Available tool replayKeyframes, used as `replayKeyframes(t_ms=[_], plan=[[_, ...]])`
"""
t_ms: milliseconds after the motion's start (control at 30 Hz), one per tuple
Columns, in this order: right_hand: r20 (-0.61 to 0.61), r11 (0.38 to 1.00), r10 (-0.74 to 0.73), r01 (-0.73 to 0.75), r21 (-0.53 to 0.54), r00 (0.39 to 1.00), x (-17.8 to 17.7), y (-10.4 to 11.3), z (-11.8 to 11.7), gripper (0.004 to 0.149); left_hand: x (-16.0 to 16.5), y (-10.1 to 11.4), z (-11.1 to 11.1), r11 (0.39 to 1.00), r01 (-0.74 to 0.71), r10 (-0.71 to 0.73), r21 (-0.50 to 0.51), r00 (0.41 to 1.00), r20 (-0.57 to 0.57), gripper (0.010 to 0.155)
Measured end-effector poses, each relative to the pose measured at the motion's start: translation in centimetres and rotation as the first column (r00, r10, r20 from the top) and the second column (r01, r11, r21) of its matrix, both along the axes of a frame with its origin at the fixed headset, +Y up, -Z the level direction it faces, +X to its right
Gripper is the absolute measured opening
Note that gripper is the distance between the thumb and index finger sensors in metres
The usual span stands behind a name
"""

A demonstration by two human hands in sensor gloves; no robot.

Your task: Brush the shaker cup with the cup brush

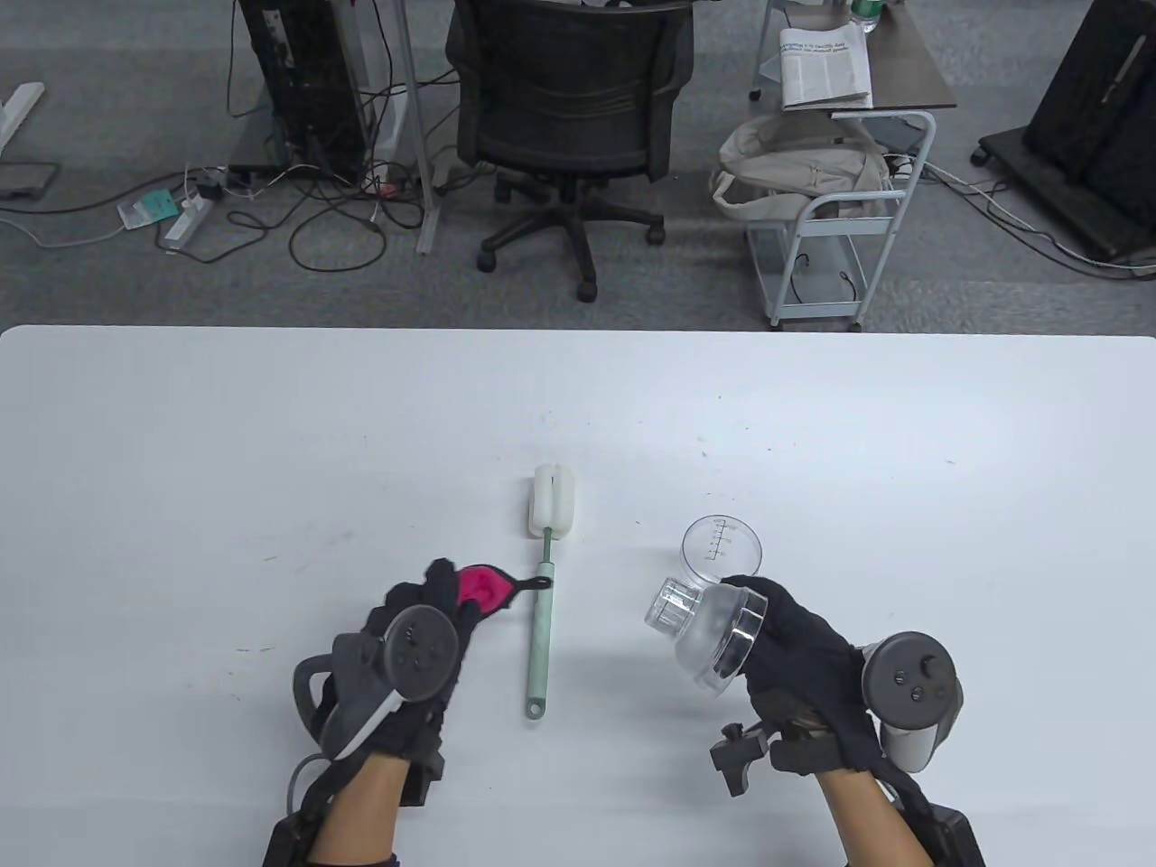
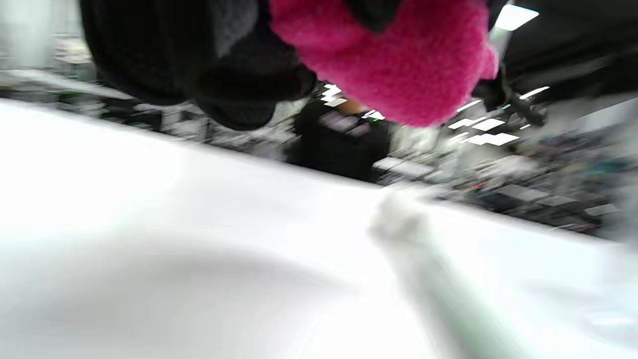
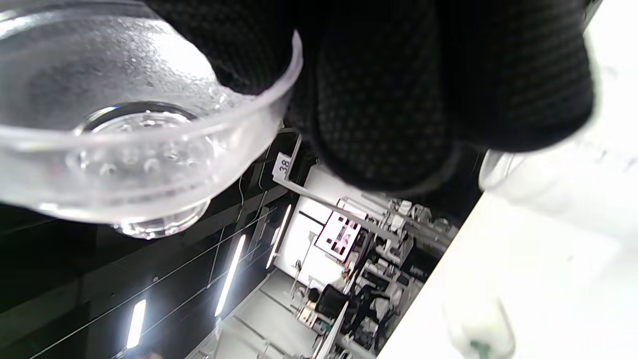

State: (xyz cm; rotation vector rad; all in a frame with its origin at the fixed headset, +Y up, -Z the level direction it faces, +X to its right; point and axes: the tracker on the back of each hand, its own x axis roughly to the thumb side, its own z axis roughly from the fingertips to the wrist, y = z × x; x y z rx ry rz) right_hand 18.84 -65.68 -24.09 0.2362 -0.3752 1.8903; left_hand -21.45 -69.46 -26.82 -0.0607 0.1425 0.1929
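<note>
The cup brush [image 1: 544, 623], with a pale green handle and a white sponge head, lies flat on the white table [image 1: 271, 452]; it shows blurred in the left wrist view [image 2: 438, 294]. My left hand [image 1: 465, 591] is just left of the handle, a pink fuzzy patch at its fingers [image 2: 394, 60]; a black tip reaches the handle. It grips nothing. The clear shaker cup [image 1: 721, 546] with measuring marks stands upright on the table. My right hand [image 1: 768, 632] holds the clear domed lid [image 1: 709, 637] tilted just in front of the cup; the lid fills the right wrist view [image 3: 124, 144].
The table's far edge [image 1: 578, 330] gives onto a floor with an office chair [image 1: 569, 117], cables and a small cart [image 1: 831, 235]. Nothing else stands on the table.
</note>
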Motion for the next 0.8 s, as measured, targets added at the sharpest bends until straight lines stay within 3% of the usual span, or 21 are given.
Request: replayKeyframes(t_ms=[133, 267, 300, 367, 467, 633, 733, 800], plan=[[0.022, 1.000, -0.014, 0.015, -0.022, 1.000, 0.9, -0.4, -0.3, 0.038, -3.7, -4.3, -1.5, 0.989, -0.051, 0.025, -0.141, 0.983, -0.179, 0.060], [0.015, 0.998, -0.031, 0.031, -0.056, 0.999, 1.3, -0.9, -0.7, 0.038, -4.9, -6.0, -1.6, 0.971, -0.043, -0.008, -0.236, 0.978, -0.209, 0.073], [0.013, 0.997, -0.037, 0.038, -0.061, 0.999, 1.3, -1.0, -0.7, 0.038, -5.0, -5.8, -1.5, 0.978, -0.055, 0.011, -0.203, 0.977, -0.213, 0.075], [0.011, 0.997, -0.042, 0.043, -0.064, 0.999, 1.4, -1.0, -0.8, 0.038, -5.3, -4.5, -1.2, 0.991, -0.113, 0.095, -0.077, 0.973, -0.211, 0.075], [0.006, 0.996, -0.066, 0.066, -0.060, 0.998, 1.7, -0.9, -0.8, 0.038, -5.2, -1.0, -0.2, 0.956, -0.271, 0.286, 0.108, 0.945, -0.161, 0.078], [-0.039, 0.990, -0.127, 0.125, -0.064, 0.991, 1.7, -0.9, -1.0, 0.040, -4.4, 3.7, 2.4, 0.946, -0.164, 0.203, 0.280, 0.972, -0.116, 0.082], [-0.063, 0.995, -0.096, 0.097, 0.008, 0.993, 1.2, -0.4, -0.7, 0.040, -2.7, 6.6, 4.3, 0.882, -0.224, 0.236, 0.415, 0.971, 0.023, 0.073], [-0.050, 0.996, 0.006, -0.001, 0.090, 0.999, 0.5, 0.3, -0.3, 0.040, 0.3, 8.2, 5.4, 0.858, -0.328, 0.264, 0.396, 0.942, 0.207, 0.069]])
